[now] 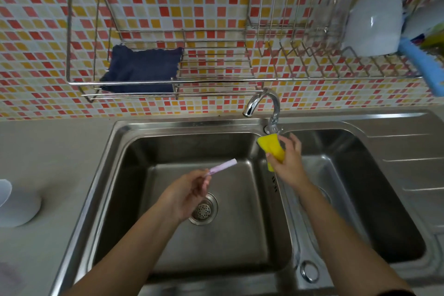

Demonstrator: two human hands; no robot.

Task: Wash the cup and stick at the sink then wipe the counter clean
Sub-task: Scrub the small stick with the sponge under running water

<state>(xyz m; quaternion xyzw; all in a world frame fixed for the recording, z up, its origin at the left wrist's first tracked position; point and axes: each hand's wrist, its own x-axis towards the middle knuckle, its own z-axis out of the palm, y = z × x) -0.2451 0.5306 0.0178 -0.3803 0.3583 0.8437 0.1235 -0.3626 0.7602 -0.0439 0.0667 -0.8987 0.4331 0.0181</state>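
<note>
**Stick and sponge held over left basin, scrub not yet started**

Head view (the only view):

- Left hand (189, 190) is over the left basin of the sink (134, 151), above the drain strainer (203, 210). Fingers and thumb are curled, pinching the lower end of the lilac stick (222, 167). The free end points up and to the right, toward the other hand. Judgement: gripping the end leaves most of the length bare for scrubbing.
- Right hand (288, 163) is just below the tap (264, 103), over the divider between the two basins. The thumb and some fingers press a yellow sponge (271, 149); the other fingers are spread loosely behind it. The sponge looks bent round in the hand, probably so it can wrap the stick.
- Stick and sponge are near each other but apart, with no contact. No water stream is visible from the spout.
- Cup: a white cup-like vessel (374, 24) lies tipped in the wall drying rack (216, 81), upper right. A white rounded object (16, 204) stands on the counter (48, 151) at the left edge. I cannot tell which of them is the task's cup.
- A dark blue cloth (141, 69) lies on the left rack shelf, within reach, and is the likely tool for wiping the counter.

Judgement: the stick wash is in hand, and the counter wipe is not yet begun.
</note>
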